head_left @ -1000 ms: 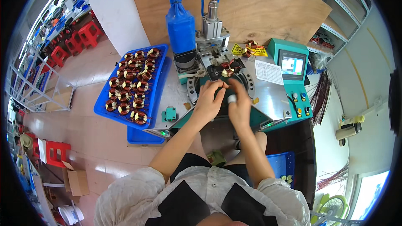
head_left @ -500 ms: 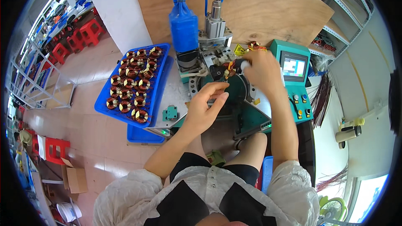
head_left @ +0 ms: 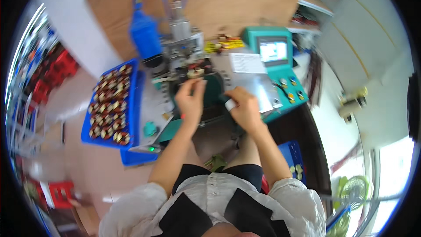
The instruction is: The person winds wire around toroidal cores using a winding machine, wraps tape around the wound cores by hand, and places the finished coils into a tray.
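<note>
A copper-wound toroid coil [head_left: 196,72] sits in the machine's holder, blurred by motion. My left hand [head_left: 189,103] is just in front of it, with thumb and fingertips pinched together close to the coil. Whether a wire lead is between them is too blurred to see. Drawn back over the front of the bench, my right hand [head_left: 246,110] is closed, its fingers curled. Something white and dark shows at its thumb side; I cannot make out what it is. Beside the holder stands the machine's blue-wrapped unit [head_left: 144,35].
To the left, a blue tray [head_left: 84,137] holds rows of several coils. A green control box [head_left: 286,72] with a lit screen and knobs stands right, with a paper sheet [head_left: 246,64] beside it. A small green block [head_left: 150,128] lies near the front left edge. More coils [head_left: 223,37] lie behind.
My right hand has come away from the coil, down toward me, uncovering the paper sheet. My left hand stays close to the coil. The whole view has shifted and blurred.
</note>
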Action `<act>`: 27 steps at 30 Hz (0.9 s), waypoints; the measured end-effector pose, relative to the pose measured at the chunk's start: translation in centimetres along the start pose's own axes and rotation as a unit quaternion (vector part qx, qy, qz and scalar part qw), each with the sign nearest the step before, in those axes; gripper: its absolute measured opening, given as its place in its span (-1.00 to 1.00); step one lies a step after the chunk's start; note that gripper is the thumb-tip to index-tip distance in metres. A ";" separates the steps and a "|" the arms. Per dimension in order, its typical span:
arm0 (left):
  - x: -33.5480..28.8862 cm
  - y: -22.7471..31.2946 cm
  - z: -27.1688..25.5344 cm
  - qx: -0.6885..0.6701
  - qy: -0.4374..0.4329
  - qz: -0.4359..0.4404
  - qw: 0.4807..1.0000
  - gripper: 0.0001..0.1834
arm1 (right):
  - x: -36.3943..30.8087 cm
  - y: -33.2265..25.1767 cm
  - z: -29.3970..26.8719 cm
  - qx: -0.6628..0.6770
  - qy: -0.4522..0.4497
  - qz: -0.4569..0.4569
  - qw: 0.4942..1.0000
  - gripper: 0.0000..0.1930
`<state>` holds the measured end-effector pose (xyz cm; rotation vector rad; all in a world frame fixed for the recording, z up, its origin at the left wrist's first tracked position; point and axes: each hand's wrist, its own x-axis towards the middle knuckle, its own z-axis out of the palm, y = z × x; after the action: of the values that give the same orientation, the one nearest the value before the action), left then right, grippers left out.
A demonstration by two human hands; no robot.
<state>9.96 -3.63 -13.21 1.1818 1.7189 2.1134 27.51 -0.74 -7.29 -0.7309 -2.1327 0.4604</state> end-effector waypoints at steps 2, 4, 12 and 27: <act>0.2 0.9 -1.5 0.053 -0.016 0.008 0.998 -0.84 | -3.3 1.7 -1.2 0.046 0.025 0.075 0.996 -0.77; 0.2 1.5 -3.7 0.105 -0.025 0.001 0.994 -0.86 | -5.5 4.0 -3.4 0.054 0.089 0.144 0.984 -0.75; 5.3 10.2 -5.9 0.434 -0.167 0.309 0.829 -0.93 | -14.0 28.1 -19.7 -0.215 0.263 0.478 0.810 -0.77; 0.9 9.6 -8.5 0.356 -0.090 0.202 0.908 -0.82 | -17.1 35.9 -22.9 -0.079 0.301 0.561 0.767 -0.80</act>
<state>6.90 -12.55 -4.49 1.9941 2.4040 1.4666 66.59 17.42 -23.14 -1.9463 -0.9384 0.5334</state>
